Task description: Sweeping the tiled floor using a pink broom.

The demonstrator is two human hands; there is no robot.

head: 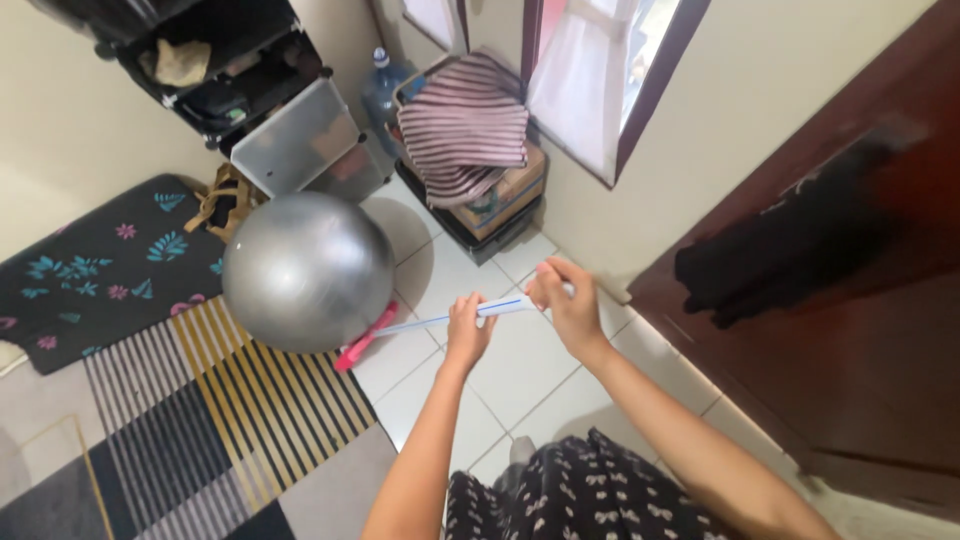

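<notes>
Looking straight down over a dark patterned skirt (pixel 590 490) onto white floor tiles (pixel 520 370). Both hands out front, gripping one long white handle with a blue stripe (pixel 445 319). Left hand (pixel 468 328) wrapped in a fist around the middle of the handle. Right hand (pixel 565 305) closed over the top end, fingers curled and thumb tucked against it. Handle slanting down and away to the left, ending in a pink head (pixel 362 340) on the tiles, right at the foot of a big silver exercise ball (pixel 305 270). Ball sitting at the edge of a striped rug (pixel 220 420), dark flowered mat (pixel 100 270) just behind. Further back, a black shelf unit (pixel 250 90) with a frosted door, a water jug (pixel 383 88), and a striped cloth (pixel 465 135) draped over a box (pixel 505 195) under the window (pixel 600 70). Dark wooden door (pixel 830 300) along the right.
</notes>
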